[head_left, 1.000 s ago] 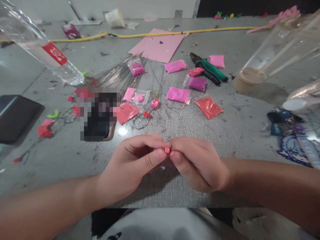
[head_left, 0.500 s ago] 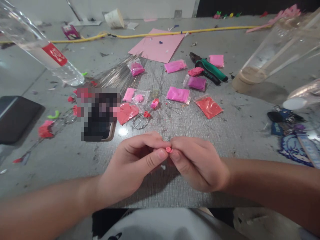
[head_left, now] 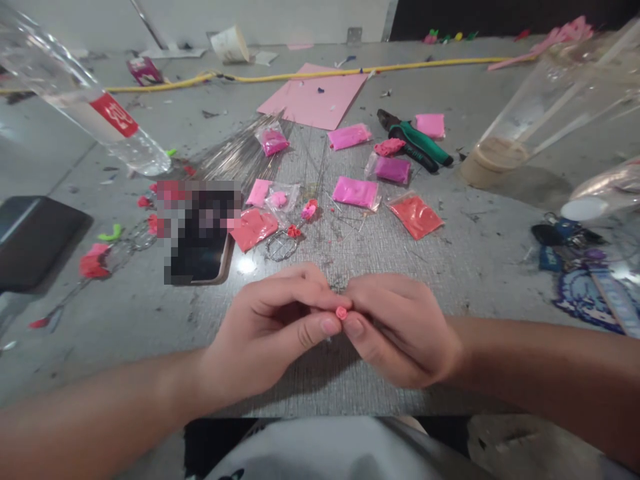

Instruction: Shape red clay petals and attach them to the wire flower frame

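Observation:
Between my two hands is a tiny coral-pink clay rose (head_left: pixel 341 313), its spiral face turned up toward me. My left hand (head_left: pixel 273 327) pinches it from the left with thumb and fingertips. From the other side, my right hand (head_left: pixel 400 330) pinches it too, the remaining fingers curled in. Just beyond the hands lies a twisted wire ring (head_left: pixel 281 245) bearing a small red clay flower (head_left: pixel 294 231) and a pink-and-red one (head_left: pixel 309 209). Flat bags of red clay (head_left: pixel 416 215), pink clay (head_left: pixel 356 192) and purple clay (head_left: pixel 393 169) are spread behind it.
A phone (head_left: pixel 203 237) lies left of centre near a leaning water bottle (head_left: pixel 120 127). Green-handled pliers (head_left: pixel 417 140), thin wires (head_left: pixel 240 150) and pink paper (head_left: pixel 320 97) lie farther back. A clear cup (head_left: pixel 505 147) stands right, above keychains (head_left: pixel 585 267). A yellow cable (head_left: pixel 300 75) crosses the back.
The clay rose has shifted slightly down and now shows its spiral more squarely. Both hands have moved a little with it, still pinching. The table things keep their places.

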